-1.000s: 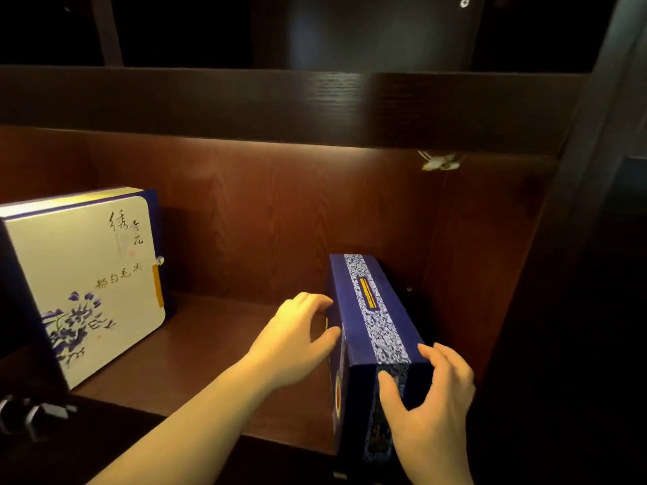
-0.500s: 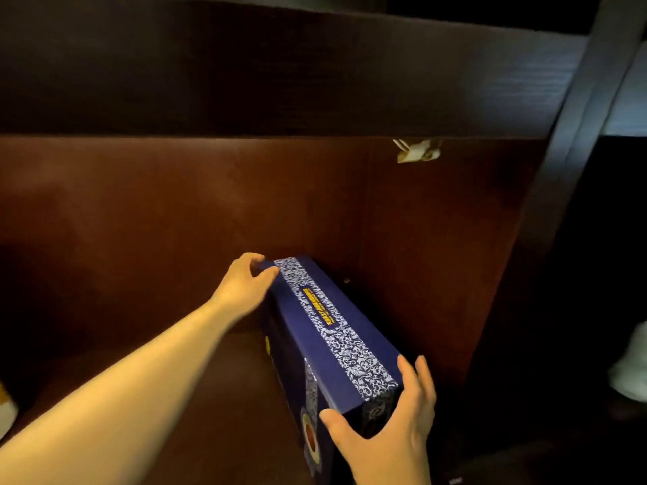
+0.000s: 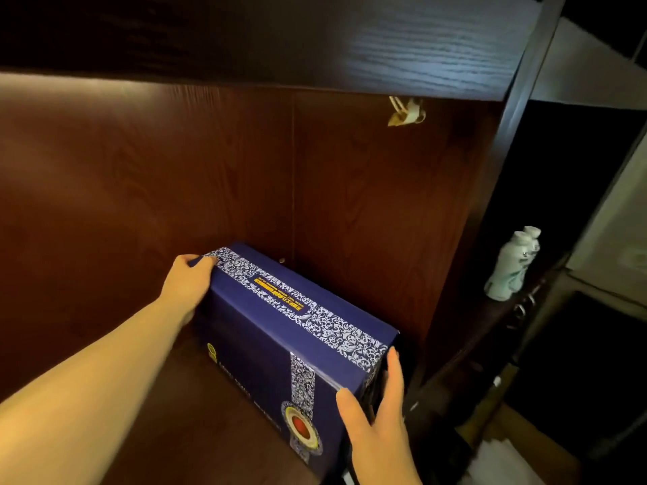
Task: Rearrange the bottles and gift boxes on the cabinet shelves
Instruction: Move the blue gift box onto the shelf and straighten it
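A dark blue gift box (image 3: 266, 330) with a white floral band and a yellow label stands on its long edge on the wooden cabinet shelf (image 3: 168, 425), angled toward the back right corner. My left hand (image 3: 187, 285) grips its far end, fingers curled over the top corner. My right hand (image 3: 378, 425) clasps the near end, thumb on the front face and fingers on the end face. Two pale ceramic bottles (image 3: 513, 266) stand on a ledge outside the cabinet at the right.
The reddish back panel (image 3: 140, 190) and right side wall (image 3: 385, 211) close the compartment in. A dark shelf board (image 3: 280, 40) runs overhead, with a small clip (image 3: 406, 112) under it. A dark post (image 3: 504, 176) frames the right edge.
The view has swung right and the cream gift box has left the frame. The blue box has turned, its far end toward the back corner. My left hand slid to its far end.
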